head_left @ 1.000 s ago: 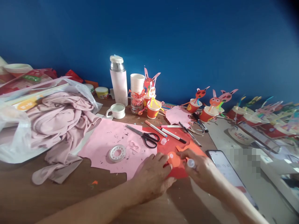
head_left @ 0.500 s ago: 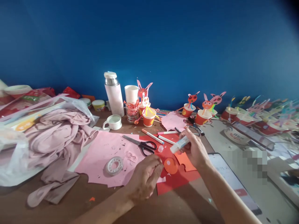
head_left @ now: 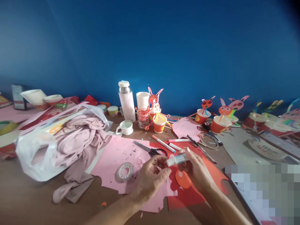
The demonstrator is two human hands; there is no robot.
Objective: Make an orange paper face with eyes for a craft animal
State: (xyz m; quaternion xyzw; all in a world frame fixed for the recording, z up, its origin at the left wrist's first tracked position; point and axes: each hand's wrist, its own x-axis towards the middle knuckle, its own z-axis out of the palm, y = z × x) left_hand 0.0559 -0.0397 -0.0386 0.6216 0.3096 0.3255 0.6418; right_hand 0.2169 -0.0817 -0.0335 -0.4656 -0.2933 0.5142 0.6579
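A glue stick [head_left: 177, 159] with a white tube lies in the grip of my right hand [head_left: 199, 170], its pale end pointing left. My left hand [head_left: 151, 179] is just beside that end, thumb and fingers apart; whether the fingertips touch the stick I cannot tell. Below the glue stick, an orange paper oval [head_left: 183, 179] with a pale spot rests on red paper [head_left: 187, 200]. Black-handled scissors [head_left: 150, 149] and a roll of tape [head_left: 125, 172] lie on pink paper [head_left: 107, 159] left of my hands.
Markers [head_left: 164, 143] and a black pen [head_left: 201, 149] lie beyond my hands. Behind stand a mug [head_left: 125, 127], a white flask [head_left: 127, 104] and red paper cups [head_left: 160, 125] with rabbit figures. A plastic bag [head_left: 35, 162] with pink cloth [head_left: 82, 128] sits left.
The view has swung left. My right hand has brought the glue stick closer to my left hand, whose fingers have spread. The small clear piece near the scissors no longer shows.
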